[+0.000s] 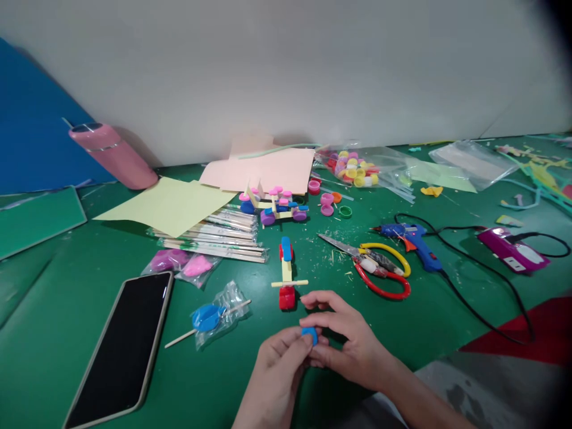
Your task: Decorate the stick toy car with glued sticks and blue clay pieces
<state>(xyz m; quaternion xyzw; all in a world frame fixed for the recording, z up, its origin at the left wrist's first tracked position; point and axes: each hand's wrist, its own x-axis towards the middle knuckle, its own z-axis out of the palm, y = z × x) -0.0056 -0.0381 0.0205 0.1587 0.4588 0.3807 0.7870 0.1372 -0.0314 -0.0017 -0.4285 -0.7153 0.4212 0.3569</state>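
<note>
Near the front edge of the counter (415, 339), the left hand (279, 363) and right hand (353, 348) together pinch a blue cap (310, 335). Just beyond, the stick frame (286, 275) already carries red caps, and this one is not yet attached.

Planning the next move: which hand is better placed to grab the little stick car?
Likely the right hand: its forefinger stretches nearest the stick car, though it shares the blue cap with the left hand.
</note>
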